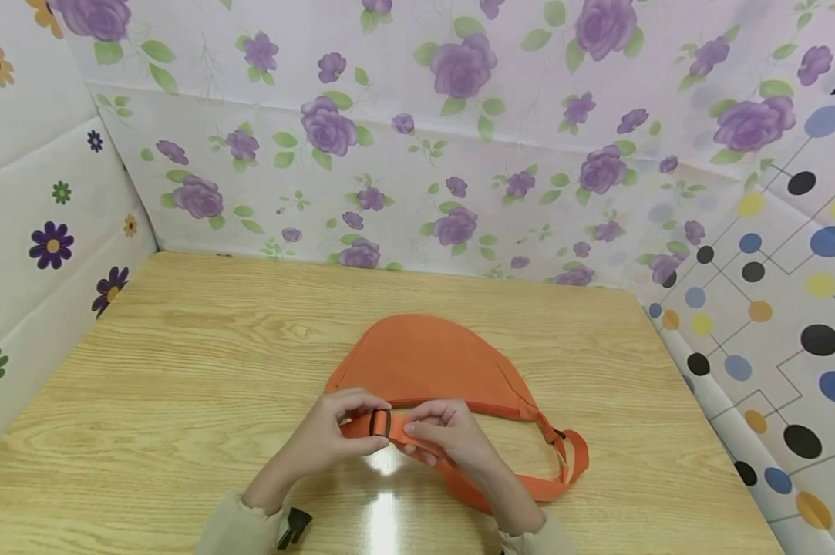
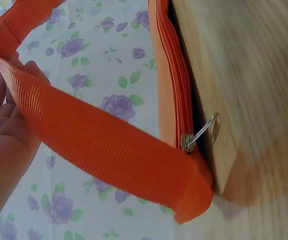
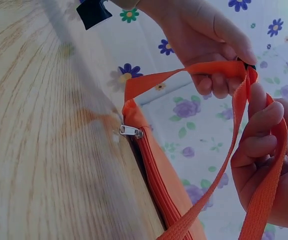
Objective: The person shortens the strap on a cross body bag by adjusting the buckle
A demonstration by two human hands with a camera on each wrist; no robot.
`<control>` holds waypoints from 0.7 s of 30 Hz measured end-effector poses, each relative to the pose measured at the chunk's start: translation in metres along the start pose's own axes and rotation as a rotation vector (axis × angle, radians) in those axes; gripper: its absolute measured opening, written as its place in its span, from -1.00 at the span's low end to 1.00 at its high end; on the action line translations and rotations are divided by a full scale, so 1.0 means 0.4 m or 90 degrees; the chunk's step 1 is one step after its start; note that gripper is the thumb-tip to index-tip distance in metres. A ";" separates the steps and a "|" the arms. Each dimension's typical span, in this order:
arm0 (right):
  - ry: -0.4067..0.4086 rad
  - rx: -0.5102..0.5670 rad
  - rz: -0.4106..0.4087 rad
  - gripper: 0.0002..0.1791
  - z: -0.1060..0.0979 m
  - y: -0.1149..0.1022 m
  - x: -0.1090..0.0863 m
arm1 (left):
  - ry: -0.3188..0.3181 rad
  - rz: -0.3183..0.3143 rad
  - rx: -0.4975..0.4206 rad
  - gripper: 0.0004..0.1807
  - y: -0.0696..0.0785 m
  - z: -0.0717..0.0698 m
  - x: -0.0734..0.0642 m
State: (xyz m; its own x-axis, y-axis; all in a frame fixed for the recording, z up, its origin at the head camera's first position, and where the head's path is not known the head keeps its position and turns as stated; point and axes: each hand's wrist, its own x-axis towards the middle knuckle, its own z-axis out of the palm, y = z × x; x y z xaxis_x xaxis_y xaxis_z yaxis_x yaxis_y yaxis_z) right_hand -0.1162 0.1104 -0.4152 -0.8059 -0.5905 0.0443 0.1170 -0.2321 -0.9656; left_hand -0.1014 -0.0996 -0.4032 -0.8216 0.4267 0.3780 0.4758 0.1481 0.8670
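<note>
An orange waist bag lies flat on the table, its zipper edge toward me. My left hand pinches the black strap slider between thumb and fingers, in front of the bag. Just to its right, my right hand pinches the orange strap between thumb and fingers. In the right wrist view, two lengths of webbing hang from the slider beside the right hand. The left wrist view shows a wide strap stretch running from the left hand to the bag's end, near a metal zipper pull.
The wooden table has floral sheeting behind it and patterned sheets on both sides. A loop of strap lies right of the bag. A small black device sits at the left cuff.
</note>
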 end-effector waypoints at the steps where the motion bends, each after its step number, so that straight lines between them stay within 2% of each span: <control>1: 0.002 -0.004 0.004 -0.90 0.001 0.000 0.000 | 0.000 -0.008 -0.016 -0.71 0.002 0.001 0.000; 10: 0.002 0.007 0.002 -0.90 0.009 -0.001 -0.001 | 0.002 -0.019 -0.104 -0.69 0.007 0.010 0.001; 14: 0.017 0.006 0.014 -0.90 0.013 -0.001 -0.001 | 0.000 -0.006 -0.119 -0.69 0.001 0.015 0.000; 17: 0.034 0.005 0.027 -0.91 0.016 -0.001 0.000 | -0.001 0.008 -0.123 -0.71 0.017 0.015 0.004; 21: 0.039 0.013 0.031 -0.91 0.017 -0.001 0.001 | 0.001 0.007 -0.121 -0.73 0.048 0.013 0.007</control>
State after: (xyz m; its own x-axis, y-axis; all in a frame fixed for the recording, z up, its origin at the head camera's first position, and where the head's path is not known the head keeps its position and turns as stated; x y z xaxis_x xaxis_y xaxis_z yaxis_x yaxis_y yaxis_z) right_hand -0.1127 0.1052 -0.4131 -0.8328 -0.5532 -0.0196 0.1684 -0.2196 -0.9609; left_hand -0.0930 -0.0910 -0.3873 -0.8173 0.4255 0.3884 0.4174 -0.0273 0.9083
